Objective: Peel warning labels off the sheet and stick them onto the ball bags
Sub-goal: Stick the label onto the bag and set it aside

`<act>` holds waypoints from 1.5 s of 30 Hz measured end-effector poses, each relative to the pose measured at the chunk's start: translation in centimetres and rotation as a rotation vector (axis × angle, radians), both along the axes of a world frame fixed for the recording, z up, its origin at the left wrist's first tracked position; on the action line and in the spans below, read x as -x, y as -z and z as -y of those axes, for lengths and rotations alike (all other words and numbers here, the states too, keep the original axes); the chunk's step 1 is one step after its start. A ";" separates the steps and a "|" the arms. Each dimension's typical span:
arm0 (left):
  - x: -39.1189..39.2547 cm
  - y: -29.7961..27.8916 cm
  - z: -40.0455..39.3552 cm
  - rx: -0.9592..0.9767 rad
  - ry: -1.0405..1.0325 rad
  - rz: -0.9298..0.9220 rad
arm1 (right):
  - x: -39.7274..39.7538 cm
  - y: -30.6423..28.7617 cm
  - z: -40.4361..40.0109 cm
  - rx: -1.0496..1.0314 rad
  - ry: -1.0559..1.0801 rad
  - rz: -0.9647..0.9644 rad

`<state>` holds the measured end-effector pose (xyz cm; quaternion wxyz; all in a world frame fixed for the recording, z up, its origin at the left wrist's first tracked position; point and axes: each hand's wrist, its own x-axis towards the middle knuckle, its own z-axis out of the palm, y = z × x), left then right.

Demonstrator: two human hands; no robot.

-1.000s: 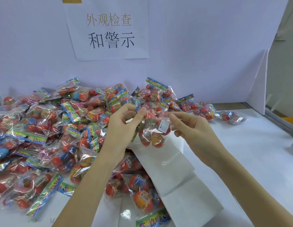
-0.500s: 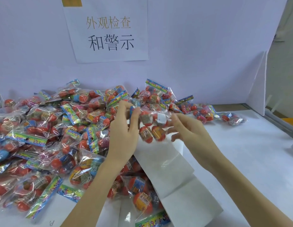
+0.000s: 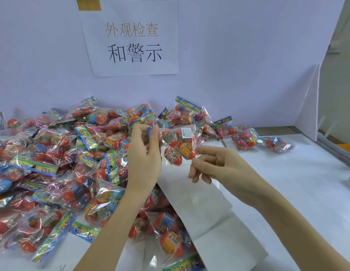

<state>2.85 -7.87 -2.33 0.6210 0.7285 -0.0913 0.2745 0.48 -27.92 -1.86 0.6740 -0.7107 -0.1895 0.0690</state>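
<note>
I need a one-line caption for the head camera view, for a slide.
Left hand holds up a ball bag bearing a white warning label; right hand hangs just below it.

A clear bag (image 3: pixel 178 146) of red-orange balls hangs in the air, its top corner pinched in the left fingers (image 3: pixel 153 133), its lower end just above the right fingertips (image 3: pixel 204 150) and perhaps touching them. A small white label (image 3: pixel 186 132) with fine black print sits stuck on its upper right face. Below the hands lies the white sheet (image 3: pixel 197 204), glossy and creased, partly over the pile. More bags (image 3: pixel 58 165), each with a bright striped header, are heaped to the left of the left fingers and behind both hands.
</note>
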 end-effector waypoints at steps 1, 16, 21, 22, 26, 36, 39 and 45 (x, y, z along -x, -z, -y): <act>0.0 0.0 0.0 -0.002 -0.016 -0.013 | -0.2 0.1 0.2 -0.014 0.014 0.009; 0.2 -1.0 -0.2 0.044 0.388 -0.279 | -0.7 -0.5 1.0 0.006 0.280 0.170; 0.3 -1.2 -0.5 0.231 0.342 -0.359 | -0.4 -0.7 0.7 -0.099 0.184 0.208; 0.4 -1.3 -0.4 0.255 0.326 -0.364 | -0.3 -0.7 0.5 -0.109 0.180 0.229; 0.2 -0.6 0.5 0.204 0.188 -0.280 | -0.1 -0.1 -0.1 -0.117 0.245 0.247; 0.1 -0.7 0.2 0.252 0.220 -0.332 | -0.9 0.9 -0.3 -0.045 0.374 0.150; 0.1 -1.0 0.1 0.177 0.328 -0.376 | -0.9 0.4 0.4 0.023 0.265 0.114; 0.2 -0.4 0.3 0.075 0.233 -0.270 | -0.5 0.3 0.1 0.093 0.190 0.117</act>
